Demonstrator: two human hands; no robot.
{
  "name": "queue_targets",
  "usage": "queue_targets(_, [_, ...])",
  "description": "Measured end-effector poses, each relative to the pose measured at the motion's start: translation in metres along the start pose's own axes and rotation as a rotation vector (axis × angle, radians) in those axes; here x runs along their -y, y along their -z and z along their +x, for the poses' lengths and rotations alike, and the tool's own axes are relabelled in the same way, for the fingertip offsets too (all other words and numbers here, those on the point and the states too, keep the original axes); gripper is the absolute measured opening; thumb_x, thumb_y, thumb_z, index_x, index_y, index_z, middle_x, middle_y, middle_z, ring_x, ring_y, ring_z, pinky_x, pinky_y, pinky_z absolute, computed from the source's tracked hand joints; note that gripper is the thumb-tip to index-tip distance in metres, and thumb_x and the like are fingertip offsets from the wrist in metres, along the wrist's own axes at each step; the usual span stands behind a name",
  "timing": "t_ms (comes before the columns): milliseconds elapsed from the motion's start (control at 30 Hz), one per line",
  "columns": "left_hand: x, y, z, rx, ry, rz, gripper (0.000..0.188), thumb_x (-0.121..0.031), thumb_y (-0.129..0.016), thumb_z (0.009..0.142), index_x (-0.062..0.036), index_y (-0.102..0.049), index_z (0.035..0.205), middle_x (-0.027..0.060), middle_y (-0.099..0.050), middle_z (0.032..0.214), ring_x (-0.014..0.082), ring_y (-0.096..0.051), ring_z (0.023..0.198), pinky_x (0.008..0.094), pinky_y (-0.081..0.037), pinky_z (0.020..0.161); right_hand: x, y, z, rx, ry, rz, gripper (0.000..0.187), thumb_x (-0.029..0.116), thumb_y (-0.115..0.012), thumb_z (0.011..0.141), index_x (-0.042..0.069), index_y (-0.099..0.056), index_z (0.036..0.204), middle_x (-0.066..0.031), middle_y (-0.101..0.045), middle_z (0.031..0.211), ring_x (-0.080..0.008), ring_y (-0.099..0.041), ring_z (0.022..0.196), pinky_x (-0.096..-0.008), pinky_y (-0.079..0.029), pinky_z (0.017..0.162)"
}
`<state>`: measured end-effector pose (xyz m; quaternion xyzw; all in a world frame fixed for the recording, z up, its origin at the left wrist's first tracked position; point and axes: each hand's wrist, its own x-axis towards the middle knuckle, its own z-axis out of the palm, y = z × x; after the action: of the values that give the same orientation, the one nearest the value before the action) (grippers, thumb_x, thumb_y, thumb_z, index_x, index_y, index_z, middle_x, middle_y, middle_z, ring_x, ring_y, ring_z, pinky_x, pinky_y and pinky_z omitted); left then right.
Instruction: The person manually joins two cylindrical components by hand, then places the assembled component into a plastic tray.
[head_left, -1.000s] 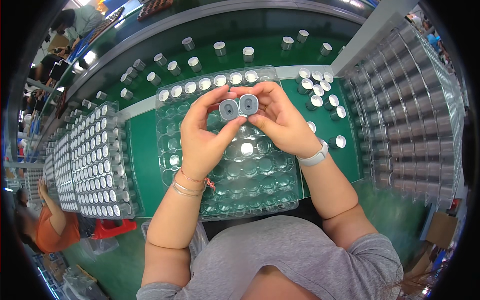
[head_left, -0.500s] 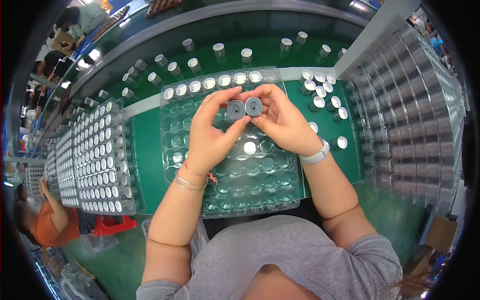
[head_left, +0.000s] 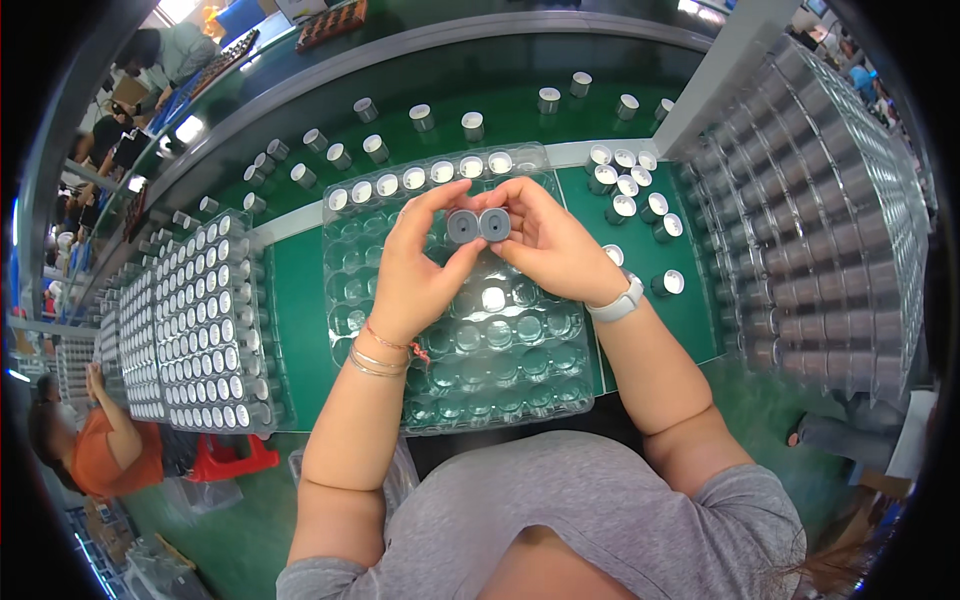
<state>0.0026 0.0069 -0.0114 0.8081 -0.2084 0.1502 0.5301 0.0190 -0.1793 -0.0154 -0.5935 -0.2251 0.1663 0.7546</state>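
Observation:
My left hand (head_left: 415,265) is closed round a short grey cylinder (head_left: 463,227), gripped between thumb and fingers. A matching grey cylinder (head_left: 494,225) is held in my right hand (head_left: 555,245). The two sit side by side, touching or nearly so, with their dark, recessed ends facing up; each shows a small hole. Both hands are above a clear plastic tray (head_left: 530,360) of round pockets. Along the tray's far edge stands a row of white-topped cylinders (head_left: 414,179). Most of the nearer pockets look unfilled.
Loose white-topped cylinders (head_left: 655,207) stand on the green table to the right. Beyond them rises a tall stack of loaded trays (head_left: 820,240). More filled trays (head_left: 205,330) are at left. Scattered cylinders stand on a green belt (head_left: 515,90) behind. A person in orange (head_left: 125,455) is at lower left.
My hands keep the same two cylinders in nearly the same pose. The view has shifted slightly, and a person's leg now shows at the lower right.

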Motion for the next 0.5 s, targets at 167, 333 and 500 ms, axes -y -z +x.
queue_targets(167, [-0.0031, 0.0018, 0.0001, 0.017, 0.015, 0.022, 0.056, -0.002, -0.074, 0.072, -0.0074, -0.056, 0.125, 0.0095, -0.064, 0.111, 0.0240, -0.059, 0.107, 0.0357, -0.044, 0.097, -0.0004, 0.0000, -0.0004, -0.007, 0.001, -0.018, 0.036, -0.013, -0.053, 0.084, 0.003, -0.042, 0.115, -0.0113, -0.050, 0.128, -0.0175, -0.052, 0.118, -0.0300, -0.046, 0.098])
queue_targets(333, [-0.0050, 0.0013, -0.0003, 0.017, -0.017, 0.063, 0.055, -0.002, -0.074, 0.073, -0.0074, -0.056, 0.125, 0.0093, -0.064, 0.110, 0.0236, -0.059, 0.107, 0.0354, -0.045, 0.097, 0.0009, 0.0001, -0.0010, -0.007, -0.008, -0.018, 0.034, -0.013, -0.053, 0.084, 0.003, -0.043, 0.113, -0.0108, -0.051, 0.127, -0.0170, -0.053, 0.118, -0.0292, -0.046, 0.097])
queue_targets(500, [-0.0061, 0.0015, -0.0004, 0.011, -0.016, 0.040, 0.055, -0.002, -0.074, 0.073, -0.0075, -0.056, 0.125, 0.0090, -0.064, 0.110, 0.0231, -0.059, 0.107, 0.0351, -0.045, 0.096, -0.0005, -0.0019, 0.0001, -0.011, 0.024, -0.057, 0.030, -0.009, -0.051, 0.087, 0.000, -0.043, 0.114, -0.0124, -0.055, 0.124, -0.0194, -0.054, 0.120, -0.0307, -0.046, 0.097])
